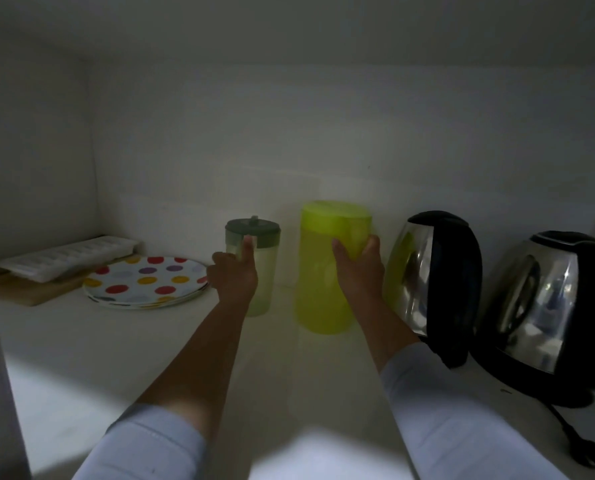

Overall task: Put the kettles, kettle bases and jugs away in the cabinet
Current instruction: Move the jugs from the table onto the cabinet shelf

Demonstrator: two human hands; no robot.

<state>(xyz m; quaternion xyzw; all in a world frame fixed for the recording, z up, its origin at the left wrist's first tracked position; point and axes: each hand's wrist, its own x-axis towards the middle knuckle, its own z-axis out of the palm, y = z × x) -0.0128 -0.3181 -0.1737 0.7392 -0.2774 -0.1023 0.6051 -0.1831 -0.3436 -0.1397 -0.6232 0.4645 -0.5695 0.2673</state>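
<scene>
I look into a dim white cabinet. My left hand (233, 271) grips a clear jug with a grey-green lid (259, 247) standing on the shelf. My right hand (356, 268) is wrapped around the handle side of a yellow-green jug (320, 278), upright to the right of the first one. A steel kettle with black handle (438, 282) stands right beside the yellow-green jug. A second steel kettle (549, 306) sits on its black base (566, 398) at the far right, its cord and plug (587, 452) trailing forward.
Polka-dot plates (143, 282) are stacked left of the jugs. Behind them a white ice-cube tray (67, 258) lies on a wooden board (29, 292). The cabinet's left wall (29, 168) and back wall enclose the shelf (116, 358).
</scene>
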